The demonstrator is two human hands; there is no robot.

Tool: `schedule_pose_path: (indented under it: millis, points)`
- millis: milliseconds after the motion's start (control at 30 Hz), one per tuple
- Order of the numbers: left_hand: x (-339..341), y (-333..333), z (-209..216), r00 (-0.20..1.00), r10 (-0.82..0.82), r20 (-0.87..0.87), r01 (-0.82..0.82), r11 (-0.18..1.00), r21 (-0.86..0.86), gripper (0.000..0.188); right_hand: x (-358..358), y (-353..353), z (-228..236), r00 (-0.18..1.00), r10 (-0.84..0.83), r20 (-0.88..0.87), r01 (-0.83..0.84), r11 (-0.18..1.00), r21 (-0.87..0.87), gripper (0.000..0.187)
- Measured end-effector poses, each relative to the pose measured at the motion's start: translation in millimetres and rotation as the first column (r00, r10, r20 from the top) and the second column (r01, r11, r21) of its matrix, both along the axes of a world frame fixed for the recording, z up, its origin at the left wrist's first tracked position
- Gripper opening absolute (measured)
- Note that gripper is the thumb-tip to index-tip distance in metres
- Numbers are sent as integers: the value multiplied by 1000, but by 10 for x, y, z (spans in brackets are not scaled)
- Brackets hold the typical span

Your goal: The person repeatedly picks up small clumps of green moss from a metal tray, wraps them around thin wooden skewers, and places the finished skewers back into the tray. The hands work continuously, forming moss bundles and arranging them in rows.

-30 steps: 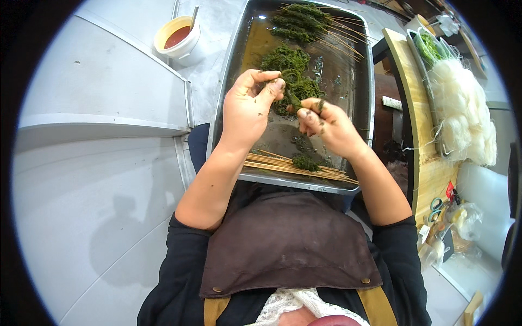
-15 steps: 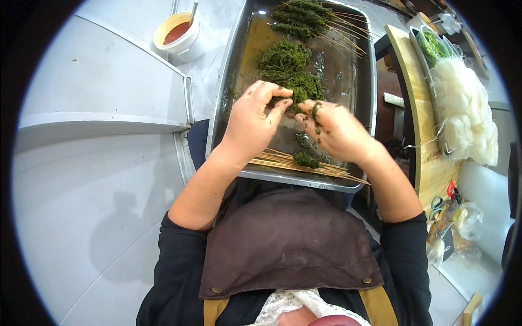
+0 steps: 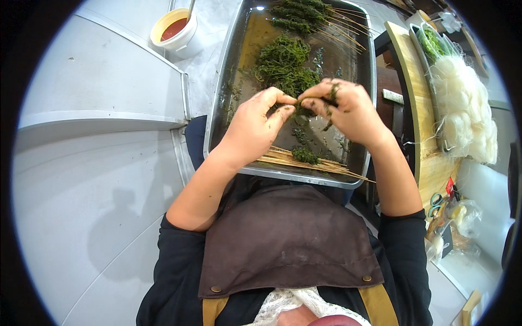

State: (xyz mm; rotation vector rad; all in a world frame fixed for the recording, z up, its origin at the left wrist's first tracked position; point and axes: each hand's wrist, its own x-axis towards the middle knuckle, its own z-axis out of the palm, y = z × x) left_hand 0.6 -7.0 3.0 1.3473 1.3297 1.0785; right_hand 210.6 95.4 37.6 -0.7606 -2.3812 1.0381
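Above a metal tray [image 3: 216,117], my left hand [image 3: 253,125] and my right hand [image 3: 348,111] meet at the fingertips. Both are closed in a pinch on dark green stringy seaweed; a skewer between them cannot be made out. Bits of it stick to my fingers, mostly on the right. Just beyond my hands lies a loose heap of the same seaweed [image 3: 283,61]. Bare wooden skewers [image 3: 326,166] lie along the tray's near side, with a small clump of seaweed [image 3: 305,155] on them. At the far end rest several skewers loaded with seaweed [image 3: 299,17].
A white bucket of red sauce [image 3: 176,32] stands on the floor at the far left. To the right, a wooden table [image 3: 416,98] carries a tray of white noodle bundles [image 3: 462,108] with greens. Scissors [image 3: 435,204] and plastic bags [image 3: 465,217] lie nearer, on the right.
My right hand has moved up and away from the near skewers, its fingers now curled higher. My left hand has shifted slightly down. The far heap is more exposed.
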Motion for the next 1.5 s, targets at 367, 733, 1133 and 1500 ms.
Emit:
schedule_pose_path:
  millis: [367,733,1133,1500]
  points:
    - [149,-21,-172,921,303,-244,-193,901,390,11,-55,-340,-134,995,48,88,-45,998,-34,14]
    - [69,-97,-155,606,94,790,69,983,-169,15,-40,-187,-328,968,-133,-214,26,897,-442,16]
    - [39,-105,-159,911,195,-362,-67,938,339,17,-101,-364,-100,993,16,115,-38,979,199,15]
    - [49,-142,-123,741,97,665,-19,992,-123,13,-131,-306,-380,994,-108,25,110,983,-146,9]
